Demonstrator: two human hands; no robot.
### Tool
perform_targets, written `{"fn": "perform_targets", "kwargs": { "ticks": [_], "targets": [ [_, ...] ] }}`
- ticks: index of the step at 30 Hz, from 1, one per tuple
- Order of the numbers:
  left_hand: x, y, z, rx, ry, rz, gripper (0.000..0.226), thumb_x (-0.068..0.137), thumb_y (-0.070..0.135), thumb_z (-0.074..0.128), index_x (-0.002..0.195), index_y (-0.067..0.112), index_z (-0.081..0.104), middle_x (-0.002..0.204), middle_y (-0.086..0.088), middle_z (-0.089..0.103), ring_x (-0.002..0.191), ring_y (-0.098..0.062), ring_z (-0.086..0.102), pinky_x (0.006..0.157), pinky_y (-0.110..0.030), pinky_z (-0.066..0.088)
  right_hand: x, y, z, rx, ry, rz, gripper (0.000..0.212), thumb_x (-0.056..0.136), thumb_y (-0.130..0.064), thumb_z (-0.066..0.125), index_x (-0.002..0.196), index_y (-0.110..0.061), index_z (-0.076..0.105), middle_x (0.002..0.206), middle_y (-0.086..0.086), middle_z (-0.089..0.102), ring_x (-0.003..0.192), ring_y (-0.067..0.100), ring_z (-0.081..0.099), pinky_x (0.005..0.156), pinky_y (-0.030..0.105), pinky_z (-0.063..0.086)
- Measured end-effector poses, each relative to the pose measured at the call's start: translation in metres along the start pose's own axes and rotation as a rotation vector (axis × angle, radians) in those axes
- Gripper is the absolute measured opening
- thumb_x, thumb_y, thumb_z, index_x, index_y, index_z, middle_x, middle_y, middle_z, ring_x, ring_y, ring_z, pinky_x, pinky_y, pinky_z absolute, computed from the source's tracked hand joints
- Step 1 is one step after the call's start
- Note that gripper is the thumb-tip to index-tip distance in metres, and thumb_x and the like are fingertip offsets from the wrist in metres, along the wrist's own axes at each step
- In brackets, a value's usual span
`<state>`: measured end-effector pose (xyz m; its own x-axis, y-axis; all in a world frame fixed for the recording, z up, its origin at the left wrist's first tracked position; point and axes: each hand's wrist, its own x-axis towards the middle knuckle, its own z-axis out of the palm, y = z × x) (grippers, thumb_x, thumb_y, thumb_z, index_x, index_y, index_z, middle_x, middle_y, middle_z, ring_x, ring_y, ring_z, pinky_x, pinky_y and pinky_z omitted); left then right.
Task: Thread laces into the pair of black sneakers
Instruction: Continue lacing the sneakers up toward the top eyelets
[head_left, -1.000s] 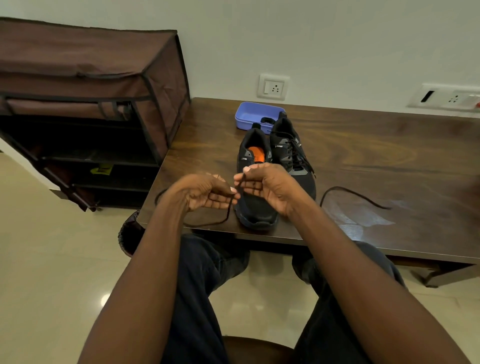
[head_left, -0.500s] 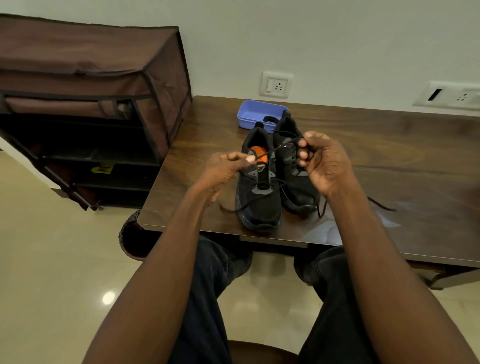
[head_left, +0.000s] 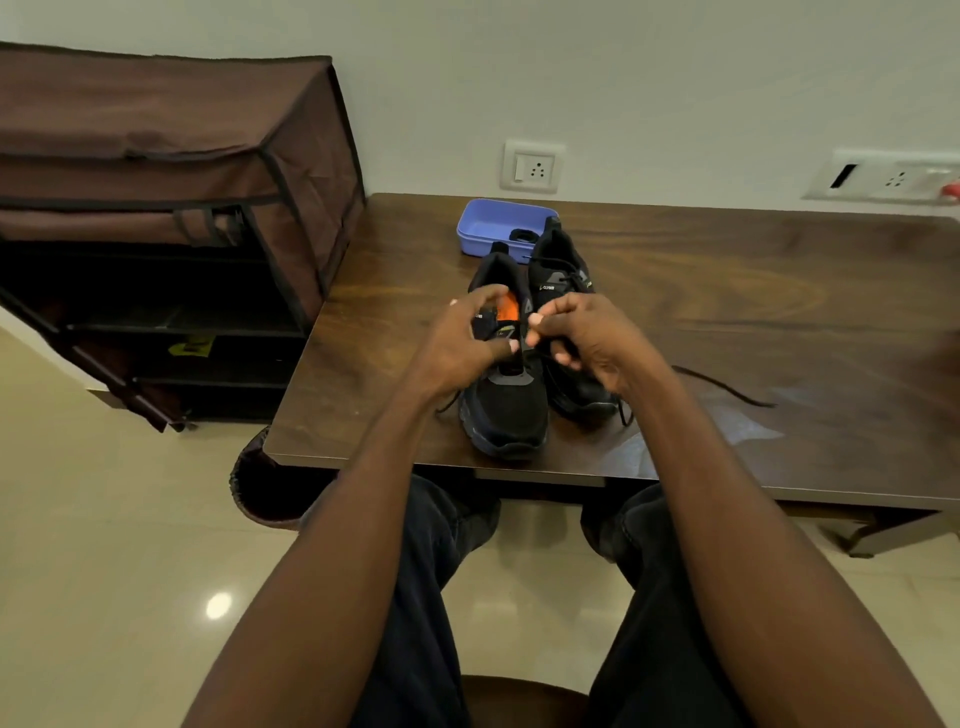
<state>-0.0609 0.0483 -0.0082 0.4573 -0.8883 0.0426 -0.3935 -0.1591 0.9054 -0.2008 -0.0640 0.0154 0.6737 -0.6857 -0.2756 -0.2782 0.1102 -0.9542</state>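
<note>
Two black sneakers stand side by side near the front edge of the brown table (head_left: 727, 291), toes toward me. The left sneaker (head_left: 506, 405) shows an orange insole. The right sneaker (head_left: 563, 280) has laces in its upper eyelets. My left hand (head_left: 462, 348) curls around the left sneaker's side at the eyelets. My right hand (head_left: 592, 340) pinches the black lace (head_left: 722, 385) just above the left sneaker's tongue. The lace's free end trails across the table to the right.
A blue plastic tray (head_left: 493, 226) sits behind the sneakers near the wall. A brown fabric shoe rack (head_left: 171, 223) stands to the left of the table. Wall sockets (head_left: 532, 167) are above the table. My knees are under the table's front edge.
Both hands came back together from a wider spread and dropped onto the left sneaker's eyelet area. The lace stretched between them half a second ago is now gathered at the tongue.
</note>
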Motion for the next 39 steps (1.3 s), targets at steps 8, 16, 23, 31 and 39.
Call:
{"fn": "perform_targets", "kwargs": {
  "ticks": [8, 16, 23, 31, 39],
  "targets": [
    [0.0, -0.001, -0.008, -0.205, 0.138, -0.203, 0.009, 0.096, 0.004, 0.058, 0.093, 0.005, 0.066, 0.078, -0.01, 0.068, 0.054, -0.011, 0.058, 0.057, -0.023, 0.051, 0.005, 0.001, -0.015, -0.026, 0.008, 0.021, 0.007, 0.094, -0.006, 0.061, 0.089, -0.01, 0.064, 0.069, 0.003, 0.065, 0.045, 0.008, 0.047, 0.041, 0.018, 0.034],
    [-0.002, -0.024, -0.021, 0.416, 0.362, -0.529, 0.011, 0.092, 0.012, 0.058, 0.092, 0.015, 0.068, 0.088, -0.003, 0.069, 0.077, -0.017, 0.061, 0.069, -0.034, 0.049, 0.007, 0.013, -0.02, -0.187, 0.085, 0.073, 0.008, 0.094, -0.001, 0.06, 0.086, -0.002, 0.063, 0.069, 0.009, 0.065, 0.044, 0.01, 0.055, 0.043, 0.019, 0.043],
    [0.002, 0.004, 0.0, 0.012, 0.139, -0.088, 0.041, 0.088, 0.002, 0.065, 0.126, 0.017, 0.062, 0.114, 0.003, 0.066, 0.095, -0.002, 0.061, 0.08, -0.016, 0.051, 0.012, 0.009, -0.005, -0.061, -0.029, 0.032, 0.021, 0.097, 0.009, 0.045, 0.096, -0.001, 0.063, 0.078, 0.012, 0.068, 0.06, 0.014, 0.065, 0.055, 0.02, 0.054],
    [0.004, -0.001, 0.013, -0.119, -0.026, -0.044, 0.016, 0.087, 0.01, 0.072, 0.095, 0.023, 0.074, 0.093, -0.004, 0.076, 0.088, -0.014, 0.071, 0.085, -0.032, 0.057, 0.018, 0.017, 0.0, -0.029, 0.059, 0.038, 0.006, 0.089, -0.006, 0.069, 0.083, -0.006, 0.069, 0.064, 0.002, 0.064, 0.047, 0.006, 0.051, 0.043, 0.016, 0.04],
    [0.01, -0.009, 0.022, -0.108, 0.078, -0.056, 0.011, 0.087, 0.013, 0.071, 0.091, 0.02, 0.077, 0.088, -0.005, 0.076, 0.089, -0.024, 0.071, 0.09, -0.05, 0.054, 0.02, 0.017, 0.0, 0.056, -0.026, 0.134, 0.019, 0.094, -0.014, 0.064, 0.078, -0.006, 0.069, 0.061, 0.001, 0.061, 0.048, 0.007, 0.049, 0.046, 0.018, 0.037]
  ]
}}
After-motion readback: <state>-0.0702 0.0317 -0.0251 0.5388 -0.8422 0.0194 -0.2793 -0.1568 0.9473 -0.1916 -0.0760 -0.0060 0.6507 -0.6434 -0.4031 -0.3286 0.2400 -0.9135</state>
